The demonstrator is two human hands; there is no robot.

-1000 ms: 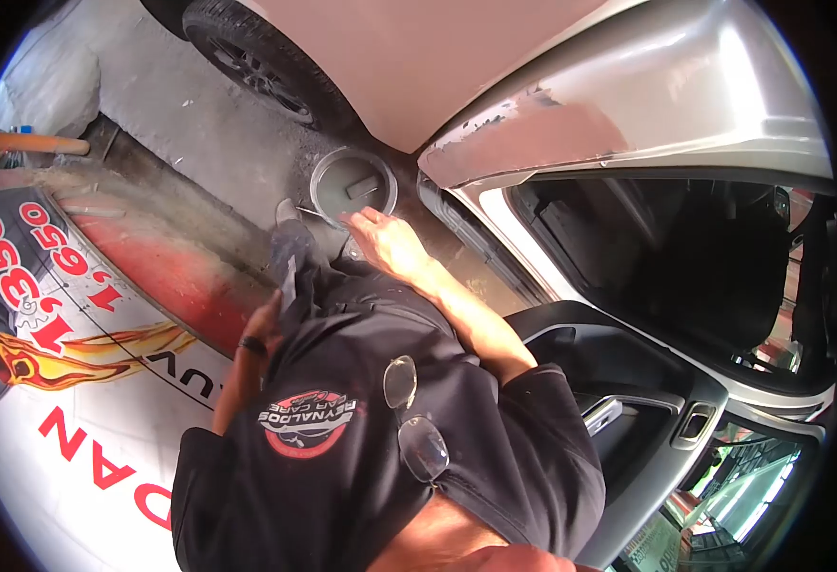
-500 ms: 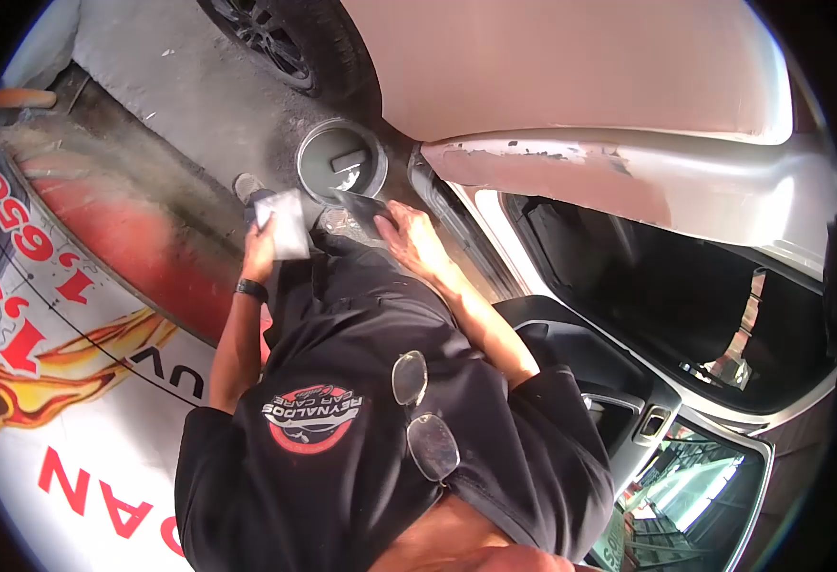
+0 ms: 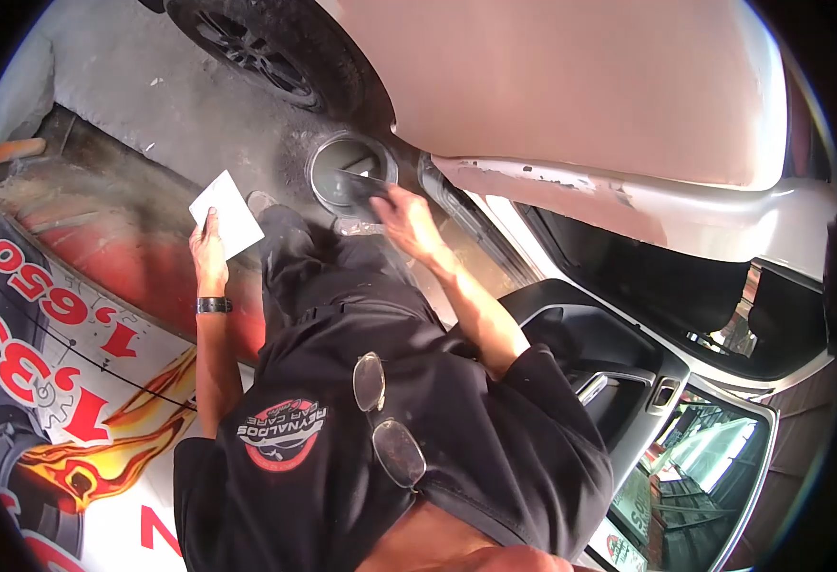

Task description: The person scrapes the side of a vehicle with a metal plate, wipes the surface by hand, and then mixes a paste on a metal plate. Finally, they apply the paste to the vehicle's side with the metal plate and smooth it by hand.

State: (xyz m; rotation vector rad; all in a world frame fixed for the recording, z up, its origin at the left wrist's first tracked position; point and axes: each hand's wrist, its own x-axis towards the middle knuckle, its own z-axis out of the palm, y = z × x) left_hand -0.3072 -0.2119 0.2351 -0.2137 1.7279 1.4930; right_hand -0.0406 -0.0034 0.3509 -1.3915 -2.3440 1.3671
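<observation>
On the left, my left hand [image 3: 208,255] grips a flat white square piece [image 3: 228,215] by its near edge, thumb on top. My right hand [image 3: 407,224], blurred by motion, has its fingers closed on a thin dark sheet [image 3: 361,191], which reaches over the near side of a round bucket [image 3: 313,175]. Inside the bucket are greyish liquid and a dark block, partly covered by the sheet.
A car's pale body panel [image 3: 590,86] with chipped paint along its edge fills the upper right, beside a wheel [image 3: 256,52]. An open door [image 3: 628,353] stands at the right. A printed banner [image 3: 65,334] lies at the left.
My left hand has moved left with the white piece, which is now turned cornerwise. My right hand still has the dark sheet near the bucket. The view has shifted slightly.
</observation>
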